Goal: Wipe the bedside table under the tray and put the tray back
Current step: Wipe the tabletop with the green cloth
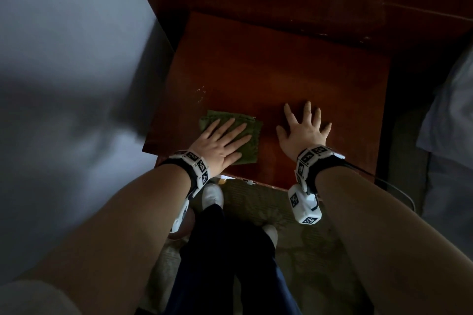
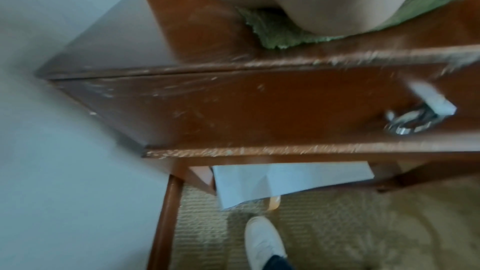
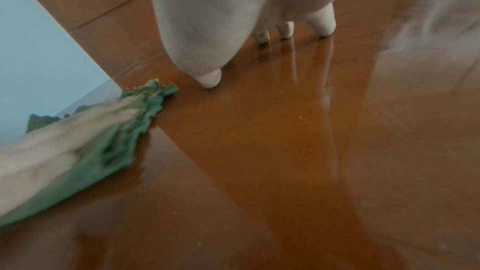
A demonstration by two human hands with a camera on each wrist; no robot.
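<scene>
Left hand [image 1: 222, 141]: we press flat, fingers straight, on the cloth [image 1: 245, 135] near the counter [image 1: 268, 69] front edge.
Right hand [image 1: 303, 128]: released, splayed flat beside the cloth.
Tray: not in view.
Risk: cloth could slide off the front edge, we judge.
Unclear: left wrist view blurred; fingers hidden there.
</scene>
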